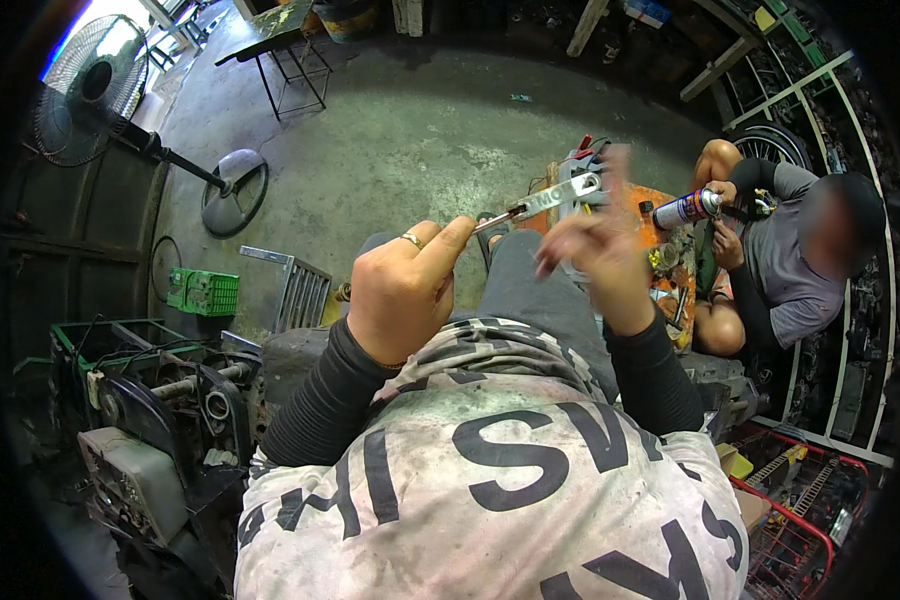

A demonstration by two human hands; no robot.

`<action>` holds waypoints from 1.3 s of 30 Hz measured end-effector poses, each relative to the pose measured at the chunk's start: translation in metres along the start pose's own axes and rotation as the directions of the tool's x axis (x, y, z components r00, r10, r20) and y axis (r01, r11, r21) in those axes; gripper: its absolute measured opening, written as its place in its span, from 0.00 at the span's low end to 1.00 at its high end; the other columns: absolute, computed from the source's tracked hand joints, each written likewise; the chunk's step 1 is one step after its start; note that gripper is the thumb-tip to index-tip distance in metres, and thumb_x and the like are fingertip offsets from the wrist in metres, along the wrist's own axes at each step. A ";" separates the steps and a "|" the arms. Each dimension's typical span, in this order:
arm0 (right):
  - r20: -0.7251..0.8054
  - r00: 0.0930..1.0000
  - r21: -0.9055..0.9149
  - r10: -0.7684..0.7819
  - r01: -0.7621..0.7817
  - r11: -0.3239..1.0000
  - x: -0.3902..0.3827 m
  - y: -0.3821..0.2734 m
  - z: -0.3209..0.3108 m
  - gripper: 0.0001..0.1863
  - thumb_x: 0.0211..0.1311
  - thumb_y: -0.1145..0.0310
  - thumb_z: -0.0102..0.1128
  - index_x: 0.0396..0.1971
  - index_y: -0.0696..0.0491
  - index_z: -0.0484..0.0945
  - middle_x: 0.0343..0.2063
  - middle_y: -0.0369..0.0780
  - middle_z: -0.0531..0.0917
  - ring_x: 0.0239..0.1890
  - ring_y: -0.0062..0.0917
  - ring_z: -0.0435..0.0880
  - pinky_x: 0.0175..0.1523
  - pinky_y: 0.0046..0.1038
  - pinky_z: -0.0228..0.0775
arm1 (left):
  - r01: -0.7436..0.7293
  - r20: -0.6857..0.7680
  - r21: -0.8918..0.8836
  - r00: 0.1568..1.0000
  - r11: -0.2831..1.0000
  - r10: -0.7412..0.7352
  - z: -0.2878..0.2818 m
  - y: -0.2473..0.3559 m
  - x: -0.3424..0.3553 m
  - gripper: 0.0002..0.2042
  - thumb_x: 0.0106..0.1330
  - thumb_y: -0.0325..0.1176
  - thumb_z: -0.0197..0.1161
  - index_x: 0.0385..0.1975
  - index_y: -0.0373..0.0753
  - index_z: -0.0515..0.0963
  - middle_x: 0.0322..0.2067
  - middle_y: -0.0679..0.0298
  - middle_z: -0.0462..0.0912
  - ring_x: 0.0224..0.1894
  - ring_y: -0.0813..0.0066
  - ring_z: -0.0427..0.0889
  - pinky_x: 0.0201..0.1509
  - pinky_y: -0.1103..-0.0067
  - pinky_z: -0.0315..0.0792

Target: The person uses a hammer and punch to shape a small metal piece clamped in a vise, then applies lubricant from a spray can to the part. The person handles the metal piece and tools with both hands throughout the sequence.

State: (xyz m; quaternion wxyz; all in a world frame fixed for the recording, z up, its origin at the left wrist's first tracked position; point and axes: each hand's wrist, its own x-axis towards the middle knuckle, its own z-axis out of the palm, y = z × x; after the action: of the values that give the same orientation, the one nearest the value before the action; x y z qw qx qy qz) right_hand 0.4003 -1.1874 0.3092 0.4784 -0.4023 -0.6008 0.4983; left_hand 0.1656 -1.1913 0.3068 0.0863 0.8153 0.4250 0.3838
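Observation:
My left hand (405,290), with a ring on one finger, is closed round the near end of a thin metal rod (495,220). At the rod's far end is a flat silver bar (562,195) with dark lettering and a round hole in its tip, shaped like a crank arm. My right hand (605,255) is blurred by motion just right of the bar. One of its fingers points up and its thumb stands apart, with nothing visible in it. Whether it touches the bar cannot be made out.
At right, a person (790,250) holds a spray can (686,209) over an orange work surface (682,290) crowded with small parts. A pedestal fan (95,85), a green crate (203,292) and machinery (170,410) stand at left. A metal rack (302,290) is nearby.

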 end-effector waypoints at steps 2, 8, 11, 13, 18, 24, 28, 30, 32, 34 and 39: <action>-0.411 0.902 0.146 -0.130 0.206 0.967 0.004 -0.006 -0.008 0.47 0.59 0.79 0.50 0.70 0.48 0.30 0.26 0.42 0.80 0.26 0.24 0.80 0.36 0.25 0.77 | 0.001 0.001 0.017 1.000 1.000 -0.001 0.000 -0.003 -0.002 0.21 0.43 0.19 0.60 0.43 0.38 0.78 0.21 0.61 0.72 0.19 0.65 0.73 0.23 0.74 0.68; -0.021 0.941 -0.297 -0.337 0.316 0.901 -0.009 0.011 0.005 0.47 0.57 0.78 0.53 0.71 0.46 0.35 0.25 0.41 0.80 0.25 0.25 0.79 0.33 0.28 0.75 | -0.001 0.019 0.039 1.000 0.999 0.000 -0.001 0.000 -0.001 0.22 0.43 0.19 0.60 0.43 0.39 0.78 0.21 0.62 0.71 0.18 0.66 0.73 0.22 0.74 0.68; 0.401 0.873 -0.674 0.278 0.075 0.735 -0.019 0.012 0.016 0.32 0.52 0.72 0.58 0.61 0.47 0.65 0.22 0.46 0.81 0.26 0.37 0.83 0.33 0.32 0.75 | -0.022 0.011 0.043 1.000 0.999 0.022 -0.001 0.001 0.003 0.22 0.43 0.19 0.60 0.43 0.39 0.78 0.20 0.62 0.71 0.18 0.66 0.72 0.21 0.74 0.67; 0.680 0.633 -0.685 0.370 0.369 0.628 -0.032 0.033 0.018 0.28 0.51 0.72 0.61 0.56 0.48 0.72 0.19 0.46 0.80 0.24 0.37 0.82 0.31 0.31 0.73 | -0.031 0.016 0.040 0.999 0.999 0.031 -0.002 0.003 0.005 0.22 0.43 0.19 0.60 0.43 0.39 0.78 0.20 0.62 0.71 0.18 0.66 0.72 0.21 0.74 0.67; 0.507 0.826 -0.406 0.246 -0.024 0.914 -0.011 0.007 0.012 0.37 0.54 0.73 0.58 0.66 0.41 0.60 0.21 0.41 0.79 0.22 0.31 0.79 0.34 0.27 0.75 | -0.031 -0.004 0.042 1.000 0.999 0.031 -0.003 0.004 0.003 0.21 0.44 0.19 0.60 0.43 0.39 0.79 0.20 0.63 0.71 0.18 0.66 0.72 0.22 0.74 0.67; -0.544 0.835 0.342 0.080 0.133 0.930 -0.005 0.026 -0.015 0.45 0.60 0.78 0.47 0.70 0.53 0.29 0.27 0.39 0.78 0.27 0.22 0.77 0.36 0.25 0.74 | 0.002 0.049 0.004 0.999 1.000 -0.002 -0.006 0.006 0.002 0.22 0.44 0.12 0.57 0.42 0.33 0.78 0.22 0.58 0.74 0.20 0.63 0.76 0.24 0.75 0.69; -0.507 0.855 0.078 -0.107 0.169 0.983 -0.011 0.017 -0.013 0.45 0.60 0.78 0.44 0.70 0.50 0.25 0.28 0.42 0.77 0.28 0.23 0.76 0.38 0.26 0.74 | 0.017 0.033 0.059 0.999 0.998 -0.019 -0.005 0.001 -0.002 0.21 0.44 0.16 0.59 0.43 0.37 0.79 0.21 0.61 0.72 0.19 0.65 0.73 0.23 0.75 0.68; -0.366 0.905 -0.125 -0.215 0.181 0.975 -0.015 0.010 0.010 0.46 0.60 0.77 0.45 0.69 0.47 0.23 0.29 0.42 0.77 0.28 0.23 0.75 0.38 0.26 0.73 | 0.009 0.023 0.061 1.000 0.998 -0.011 -0.001 -0.001 -0.002 0.21 0.44 0.18 0.60 0.43 0.40 0.79 0.20 0.63 0.71 0.18 0.66 0.72 0.22 0.74 0.67; -0.306 0.770 -0.424 -0.559 0.415 0.805 -0.010 0.029 0.019 0.44 0.59 0.74 0.48 0.70 0.47 0.33 0.26 0.42 0.78 0.26 0.25 0.77 0.38 0.28 0.74 | 0.007 0.014 0.059 1.000 0.998 -0.008 0.001 0.000 -0.001 0.21 0.44 0.18 0.60 0.43 0.40 0.79 0.20 0.63 0.71 0.18 0.66 0.72 0.22 0.74 0.67; 0.011 0.883 -0.699 -0.469 0.342 0.628 -0.010 0.034 0.016 0.39 0.57 0.71 0.51 0.69 0.47 0.46 0.24 0.43 0.79 0.26 0.29 0.79 0.39 0.32 0.74 | 0.004 0.004 0.044 1.000 0.999 -0.004 0.002 0.002 0.001 0.21 0.44 0.18 0.60 0.42 0.40 0.79 0.20 0.63 0.71 0.18 0.66 0.72 0.22 0.74 0.67; 0.533 0.680 -0.816 0.505 0.253 0.520 -0.029 0.054 0.006 0.20 0.53 0.66 0.59 0.49 0.47 0.80 0.26 0.46 0.83 0.31 0.38 0.83 0.35 0.35 0.74 | 0.000 -0.015 0.028 1.000 1.000 0.000 -0.006 0.003 0.003 0.20 0.45 0.16 0.59 0.42 0.37 0.78 0.20 0.60 0.72 0.19 0.64 0.73 0.23 0.74 0.67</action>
State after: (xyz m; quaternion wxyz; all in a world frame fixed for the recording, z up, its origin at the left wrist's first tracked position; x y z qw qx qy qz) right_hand 0.4007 -1.2068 0.2504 -0.0976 -0.3976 -0.8636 0.2942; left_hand 0.1642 -1.1920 0.3135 0.0715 0.8134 0.4310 0.3840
